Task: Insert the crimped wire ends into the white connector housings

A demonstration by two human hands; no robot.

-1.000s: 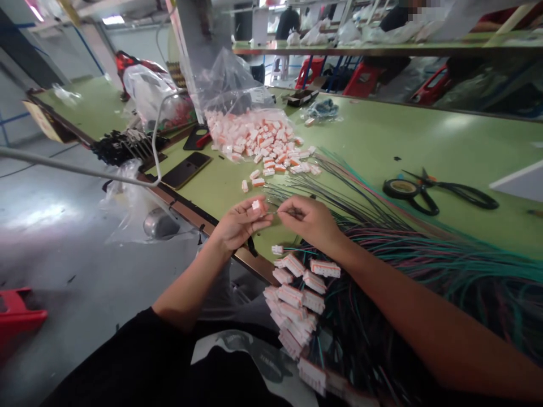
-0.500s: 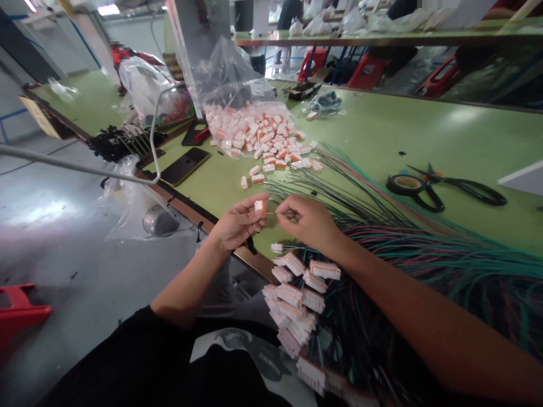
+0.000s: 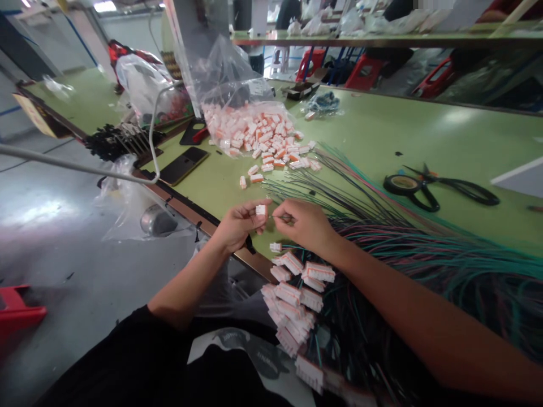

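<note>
Between thumb and fingers, my left hand point(image 3: 238, 227) pinches a small white and orange connector housing point(image 3: 261, 210) above the table's front edge. Close on its right, my right hand point(image 3: 303, 221) is closed on a thin wire point(image 3: 275, 217), whose end points at the housing. Whether the wire's tip is inside the housing I cannot tell. Below my hands hangs a cluster of connectors with wires attached point(image 3: 289, 294). Loose dark wires point(image 3: 335, 189) lie on the table behind my right hand, with a long bundle of green and red wires point(image 3: 424, 249) beside my forearm.
Loose connectors point(image 3: 267, 133) spill from a clear bag point(image 3: 229, 79) at the back. Black tape point(image 3: 401, 185) and scissors point(image 3: 466, 189) lie to the right. A phone point(image 3: 184, 165) rests at the left near the edge, and a bent metal rod point(image 3: 85, 168) crosses the left side.
The connector housing has turned a little in my left hand, showing more of its white face and less orange. My right hand has shifted slightly left, nearer to it.
</note>
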